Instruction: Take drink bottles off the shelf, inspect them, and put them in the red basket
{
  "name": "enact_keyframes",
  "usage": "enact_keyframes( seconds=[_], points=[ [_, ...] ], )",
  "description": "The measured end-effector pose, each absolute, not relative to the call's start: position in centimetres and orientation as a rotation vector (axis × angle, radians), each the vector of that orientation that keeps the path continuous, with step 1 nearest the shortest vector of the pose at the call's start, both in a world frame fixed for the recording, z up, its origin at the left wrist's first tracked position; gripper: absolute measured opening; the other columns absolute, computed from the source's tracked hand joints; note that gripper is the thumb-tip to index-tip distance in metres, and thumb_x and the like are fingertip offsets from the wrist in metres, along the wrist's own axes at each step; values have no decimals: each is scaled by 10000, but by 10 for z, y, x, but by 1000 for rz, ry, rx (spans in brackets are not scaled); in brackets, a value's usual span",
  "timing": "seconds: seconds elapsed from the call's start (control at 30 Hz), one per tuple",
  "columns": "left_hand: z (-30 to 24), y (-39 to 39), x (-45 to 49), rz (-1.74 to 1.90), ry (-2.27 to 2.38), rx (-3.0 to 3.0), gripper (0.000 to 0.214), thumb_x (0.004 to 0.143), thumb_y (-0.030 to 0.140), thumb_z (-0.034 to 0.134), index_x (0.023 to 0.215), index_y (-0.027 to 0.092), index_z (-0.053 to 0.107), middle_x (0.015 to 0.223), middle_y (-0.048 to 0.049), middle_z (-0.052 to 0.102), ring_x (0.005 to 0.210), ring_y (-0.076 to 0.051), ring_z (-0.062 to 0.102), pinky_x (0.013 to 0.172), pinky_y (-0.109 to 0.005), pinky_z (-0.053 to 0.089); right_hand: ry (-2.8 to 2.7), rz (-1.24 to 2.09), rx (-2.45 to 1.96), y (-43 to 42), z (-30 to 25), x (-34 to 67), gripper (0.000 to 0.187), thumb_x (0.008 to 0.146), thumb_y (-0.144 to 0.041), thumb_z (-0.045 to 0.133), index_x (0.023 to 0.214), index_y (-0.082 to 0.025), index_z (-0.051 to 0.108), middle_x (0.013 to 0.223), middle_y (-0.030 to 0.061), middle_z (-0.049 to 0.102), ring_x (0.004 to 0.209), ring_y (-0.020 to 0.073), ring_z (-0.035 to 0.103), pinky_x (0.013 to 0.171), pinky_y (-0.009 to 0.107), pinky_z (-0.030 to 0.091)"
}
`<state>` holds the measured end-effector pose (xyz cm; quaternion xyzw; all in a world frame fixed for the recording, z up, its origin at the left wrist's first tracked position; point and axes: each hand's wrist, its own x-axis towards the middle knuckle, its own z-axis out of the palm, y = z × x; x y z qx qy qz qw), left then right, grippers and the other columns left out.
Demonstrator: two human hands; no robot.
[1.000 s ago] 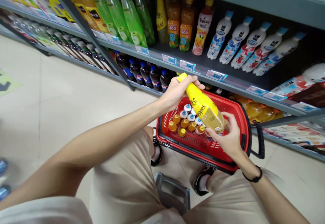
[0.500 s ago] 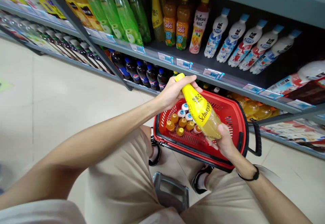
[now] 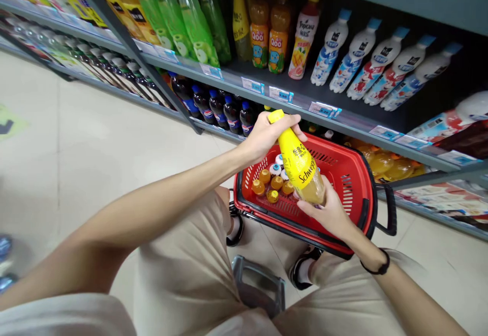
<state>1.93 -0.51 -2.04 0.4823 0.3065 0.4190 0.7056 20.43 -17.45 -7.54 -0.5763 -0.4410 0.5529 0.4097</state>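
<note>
Nearest the camera, the person's knees in beige trousers framed a grey stool [image 3: 258,287] on the floor. Just beyond, the right hand [image 3: 331,213] cupped the base of a yellow Schweppes bottle [image 3: 302,165], fingers curled under and around it. The left hand [image 3: 266,135] was closed round the bottle's neck just below the yellow cap. The bottle hung tilted, cap up and to the left, directly above the red shopping basket [image 3: 353,193], not touching its contents. In the basket's left part stood small bottles [image 3: 273,183] with orange and white caps, packed close together; the right part showed bare mesh.

To lower it well, I would judge, the base should go down into that open right side, kept off the caps, with both hands holding until it rests. Behind the basket ran the shelves [image 3: 343,122], carrying Pepsi bottles [image 3: 219,110] low down and Qoo bottles [image 3: 269,36] above.
</note>
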Motion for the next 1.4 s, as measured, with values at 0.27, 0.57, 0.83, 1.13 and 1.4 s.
enact_keyframes(
  seconds=[0.27,0.57,0.83,1.13,1.4],
  points=[
    [-15,-5,16,896,730,1060,325,918,435,729,778,143,703,830,-110,797,724,-178,744,721,-271,633,-1076,1512,-1286,-171,-78,209,596,791,-537,919,1168,-216,589,850,47,758,499,148,599,433,281,483],
    [-12,-7,13,869,702,1025,330,865,452,768,771,142,707,816,-105,803,800,-220,794,774,-308,667,-931,1838,-927,-171,-73,211,548,853,-645,813,1056,-140,747,760,80,760,439,125,596,389,207,406],
    [-17,-9,17,804,715,981,340,821,480,755,756,152,699,800,-89,793,766,-202,784,661,-250,626,-874,2015,-829,-174,-73,218,645,858,-775,694,936,-137,750,649,94,740,356,156,570,286,209,341],
    [-31,20,11,688,868,1761,499,966,558,597,656,166,620,543,-46,610,470,-115,494,471,-244,359,-1464,1624,-1498,-166,-58,216,440,877,-532,816,1111,-173,721,988,61,796,763,178,717,680,273,553],
    [-65,-4,40,286,633,2510,365,1000,379,537,705,177,611,591,-15,588,534,-140,502,573,-280,340,-2384,1308,-2087,-158,-57,234,448,991,-443,690,1335,-155,699,1308,165,770,1136,319,756,931,365,556]
  ],
)
